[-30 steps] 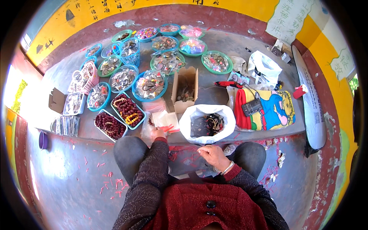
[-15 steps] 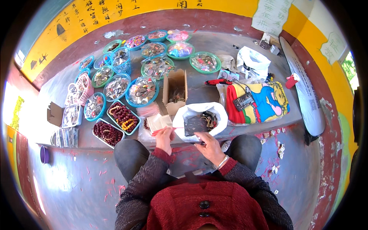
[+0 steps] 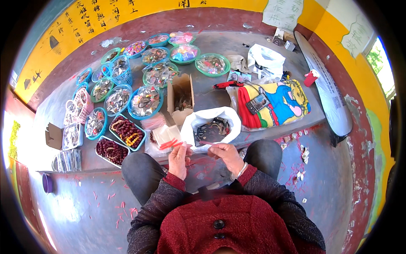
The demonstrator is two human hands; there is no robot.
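Observation:
My left hand (image 3: 179, 160) and my right hand (image 3: 229, 156) are held close together over my lap. Each pinches an end of a small clear plastic bag (image 3: 199, 146). Just beyond my fingers stands an open white bag (image 3: 203, 116) with dark jewellery pieces inside. To its left lies a stack of small clear bags with red strips (image 3: 165, 136), right by my left hand. I cannot tell whether anything is inside the bag I hold.
A low grey ledge (image 3: 211, 91) carries several round baskets of trinkets (image 3: 146, 101), two trays of dark red beads (image 3: 126, 131), an open cardboard box (image 3: 182, 95), a bright cartoon-print cloth bag (image 3: 279, 101) and red pliers (image 3: 226, 84). Red scraps litter the floor (image 3: 101, 199).
My left hand has come back from the stack of clear bags, and my right hand has lifted from my knee. Both passed the white bag's mouth and now meet on a small clear bag.

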